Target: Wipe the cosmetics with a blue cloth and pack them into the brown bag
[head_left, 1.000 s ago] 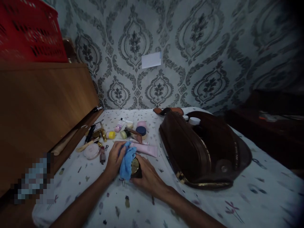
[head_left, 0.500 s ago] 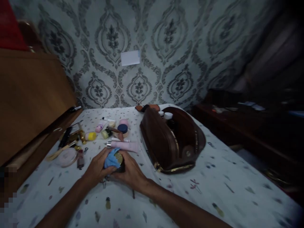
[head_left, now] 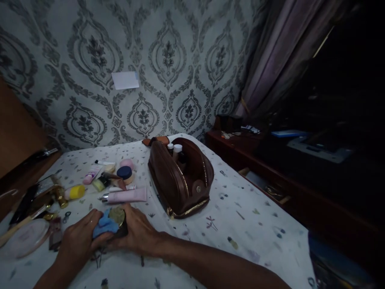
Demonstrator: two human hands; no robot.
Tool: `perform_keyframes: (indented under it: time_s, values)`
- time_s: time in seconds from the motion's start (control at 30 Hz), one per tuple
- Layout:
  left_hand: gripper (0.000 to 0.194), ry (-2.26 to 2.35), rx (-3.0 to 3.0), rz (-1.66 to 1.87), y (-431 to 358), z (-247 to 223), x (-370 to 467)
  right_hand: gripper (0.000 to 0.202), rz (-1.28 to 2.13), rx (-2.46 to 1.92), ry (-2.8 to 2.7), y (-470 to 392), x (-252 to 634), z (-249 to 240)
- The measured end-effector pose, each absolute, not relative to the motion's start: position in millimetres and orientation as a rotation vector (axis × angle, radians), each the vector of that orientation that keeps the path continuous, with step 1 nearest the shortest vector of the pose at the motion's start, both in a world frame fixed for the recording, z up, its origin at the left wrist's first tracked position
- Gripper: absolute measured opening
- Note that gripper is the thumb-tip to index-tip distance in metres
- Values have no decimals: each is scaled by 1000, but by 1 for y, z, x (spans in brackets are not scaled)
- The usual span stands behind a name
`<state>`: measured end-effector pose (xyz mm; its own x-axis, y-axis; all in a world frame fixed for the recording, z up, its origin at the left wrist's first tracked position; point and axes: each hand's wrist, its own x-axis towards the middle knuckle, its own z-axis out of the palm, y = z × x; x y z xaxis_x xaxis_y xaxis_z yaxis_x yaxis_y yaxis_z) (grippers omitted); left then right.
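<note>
My right hand (head_left: 138, 229) grips a small dark round jar (head_left: 122, 230) with a dull gold-green top. In my left hand (head_left: 75, 237) is a crumpled blue cloth (head_left: 105, 224), pressed against the jar's left side and top. Both hands are low over the bed-like patterned sheet (head_left: 180, 245). Just beyond them lies a pale pink squeeze tube (head_left: 128, 195) with a silvery cap. Left of my left hand are a round pale compact (head_left: 27, 237) and a small dark brown bottle (head_left: 55, 235).
An unzipped brown leather bag (head_left: 168, 180) stands right of the hands, white-capped bottles (head_left: 177, 149) inside. Several cosmetics cluster at left, among them a yellow-capped bottle (head_left: 76, 192) and a blue-lidded jar (head_left: 124, 172). A dark wooden desk (head_left: 240, 148) runs along the right side.
My view has swung to the right, so the bag and cosmetics appear further left. Both hands still hold the jar and cloth together.
</note>
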<state>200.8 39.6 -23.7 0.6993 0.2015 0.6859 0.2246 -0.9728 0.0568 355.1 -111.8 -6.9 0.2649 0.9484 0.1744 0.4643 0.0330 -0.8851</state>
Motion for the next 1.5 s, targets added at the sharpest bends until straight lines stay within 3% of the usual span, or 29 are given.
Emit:
perform_keyframes:
  time_s: [0.17, 0.3, 0.57, 0.73, 1.0, 1.17, 1.23, 1.4, 1.5]
  values:
    - [44, -307, -2864, -1229, 39, -22, 201, 82, 613, -1491, -1483, -111, 366, -5]
    - [40, -485, -3065, -1079, 32, -11, 203, 86, 684, -1367, -1530, -108, 377, -8]
    - [64, -537, -3471, -782, 27, -1, 209, 90, 462, -1473, -1415, -100, 370, -25]
    - [59, -526, -3518, -709, 24, 0, 210, 92, 488, -1466, -1594, -103, 375, -22]
    - [43, -506, -3521, -888, 28, 0, 208, 66, 656, -1255, -1478, -99, 384, -18]
    - [38, -465, -3480, -1003, 28, -2, 206, 70, 622, -1360, -1386, -101, 380, -11]
    - [40, -424, -3503, -993, 27, 0, 205, 70, 583, -1392, -1365, -100, 379, -11]
    - [71, -321, -3586, -988, 23, 4, 204, 54, 632, -1358, -1218, -99, 378, -13]
    - [60, -336, -3603, -1032, 21, 5, 205, 49, 736, -1318, -1161, -100, 377, -13]
